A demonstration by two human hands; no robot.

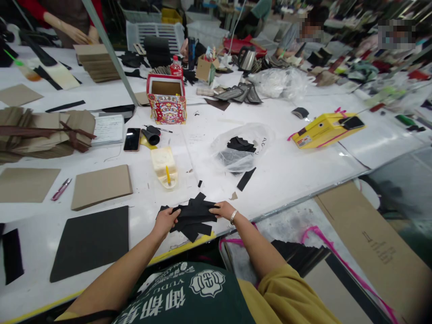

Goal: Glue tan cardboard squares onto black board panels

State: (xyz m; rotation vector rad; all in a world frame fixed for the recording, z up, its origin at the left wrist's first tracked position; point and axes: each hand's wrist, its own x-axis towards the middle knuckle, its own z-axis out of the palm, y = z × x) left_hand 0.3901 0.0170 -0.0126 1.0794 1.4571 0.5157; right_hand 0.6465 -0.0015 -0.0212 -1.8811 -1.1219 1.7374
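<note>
Near the front edge of the white table lies a loose pile of black fabric strips. Over it, a black strip is stretched between my two hands. My left hand pinches its left end between thumb and fingers. At the other end, my right hand, with a bracelet on the wrist, pinches it the same way. A clear plastic bag with more black strips sits farther back, and a single black strip lies beside it.
To the left are a black sheet, a stack of tan boards, pink snips and a phone. A cream plastic container, a red patterned box and a yellow box stand beyond. A person's hands show at upper left.
</note>
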